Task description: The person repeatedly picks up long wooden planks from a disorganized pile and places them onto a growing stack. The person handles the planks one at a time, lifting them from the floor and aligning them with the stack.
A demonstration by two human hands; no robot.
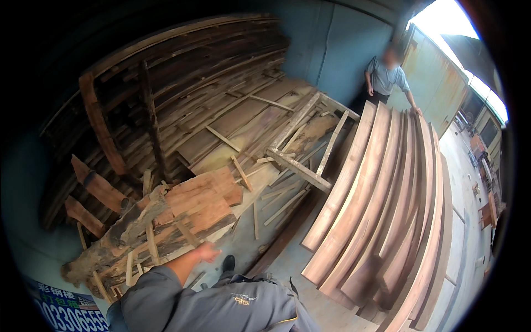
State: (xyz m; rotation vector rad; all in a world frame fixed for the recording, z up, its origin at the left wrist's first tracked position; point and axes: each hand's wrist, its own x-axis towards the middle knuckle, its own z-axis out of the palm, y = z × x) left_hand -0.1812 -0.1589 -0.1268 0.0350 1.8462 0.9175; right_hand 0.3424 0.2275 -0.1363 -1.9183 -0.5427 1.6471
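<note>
My left hand [208, 252] reaches out, bare, from a grey sleeve. Its fingers look loosely extended, and I see nothing in them. Beneath it are the floor and the edge of a pile of rough wood slabs [202, 193]. My right hand does not show. To the right, a stack of long sawn planks [345, 205] runs away from me; the fisheye view bends them. A dark blurred patch covers part of its near end, and I cannot make out what it is. At the far end, another person [385, 77] rests a hand on the planks.
A worn wooden frame [301, 169] stands between the slabs and the planks. Thin wood strips [285, 207] lie scattered on the floor. Dark boards [188, 61] are stacked along the left wall. A concrete strip [459, 166] runs along the right side.
</note>
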